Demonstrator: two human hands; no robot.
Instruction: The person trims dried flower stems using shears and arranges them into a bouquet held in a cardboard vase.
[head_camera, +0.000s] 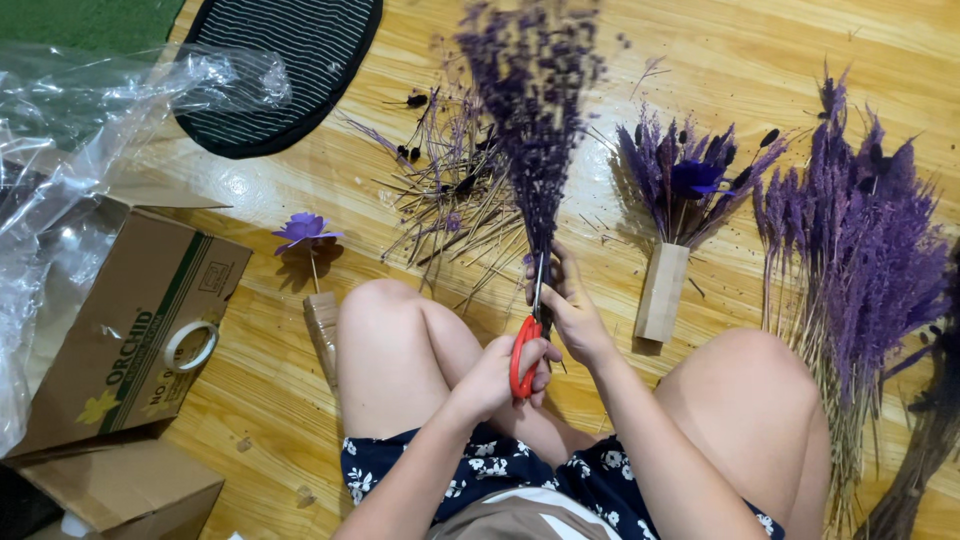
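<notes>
Both hands meet near centre: the left hand (500, 375) grips red-handled scissors (527, 345), blades at the stems, while the right hand (572, 305) clamps an upright purple dried-flower bunch (535, 110), steadying it.

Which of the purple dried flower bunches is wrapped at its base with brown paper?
The small bunch right of the hands, lying on the floor: its stems sit in a brown paper wrap. The held bunch and the big one are unwrapped.
</notes>
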